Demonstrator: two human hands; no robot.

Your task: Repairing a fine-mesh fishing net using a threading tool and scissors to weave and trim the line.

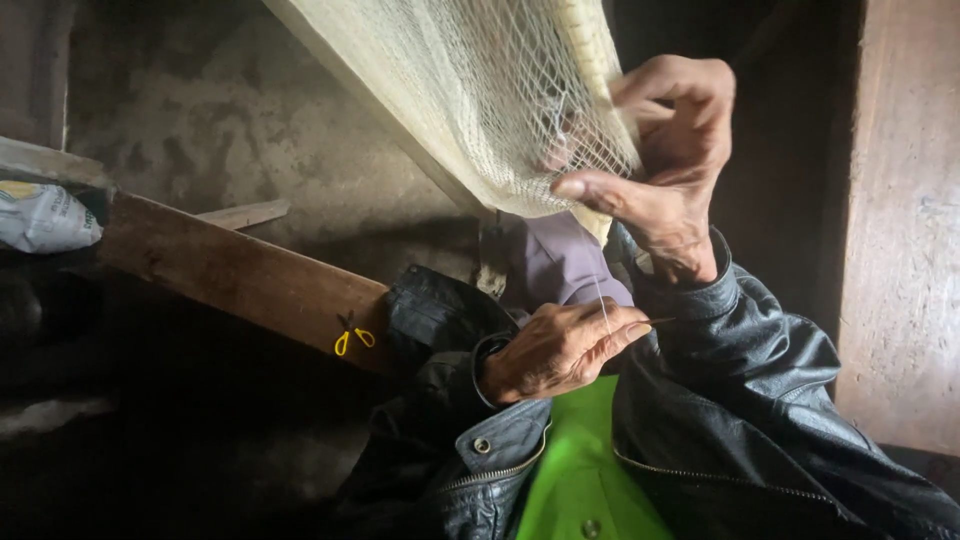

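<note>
Net mending, mid-stitch, thread drawn taut between the hands.
Right hand (668, 165) is closed on the lower edge of the pale mesh net (480, 90), thumb and fingers pinching it in the air above the lap; left hand (555, 350) below pinches a thin needle (655, 322) with its thread (602, 300) running up to the net. Judged next: passing the needle through a mesh calls for steady tension. Small yellow-handled scissors (352, 335) lie on a wooden plank (230, 270).
</note>
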